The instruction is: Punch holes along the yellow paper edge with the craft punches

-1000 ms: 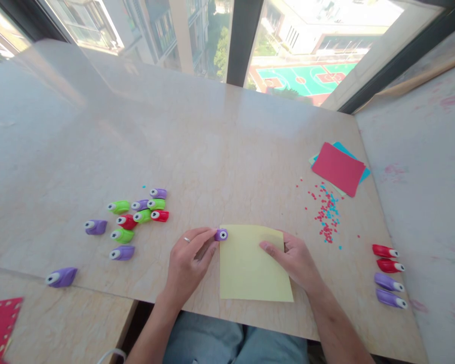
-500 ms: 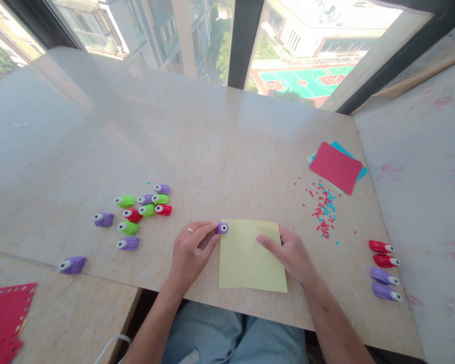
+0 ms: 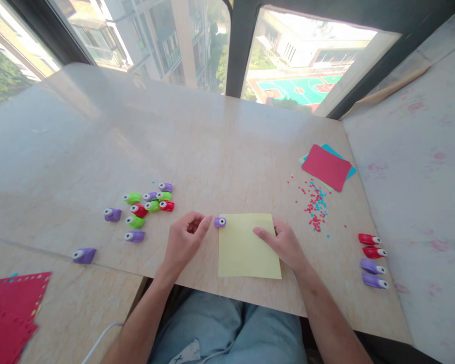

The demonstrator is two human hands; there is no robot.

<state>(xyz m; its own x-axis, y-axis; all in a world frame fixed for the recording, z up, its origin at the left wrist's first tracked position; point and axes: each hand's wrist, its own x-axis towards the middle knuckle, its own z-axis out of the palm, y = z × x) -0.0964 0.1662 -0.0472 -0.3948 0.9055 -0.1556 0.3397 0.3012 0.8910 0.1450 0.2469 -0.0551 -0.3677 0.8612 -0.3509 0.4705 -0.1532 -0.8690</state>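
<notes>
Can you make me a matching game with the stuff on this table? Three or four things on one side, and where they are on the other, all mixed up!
Things:
1. yellow paper
2. red card
3. purple punch
4. confetti bits

Places:
A. at the yellow paper's top left corner
B. scattered between the red card and the yellow paper
C. under the right hand's fingers
D. on top of a blue sheet, far right

Pairs: 1-C, 2-D, 3-A, 4-B
</notes>
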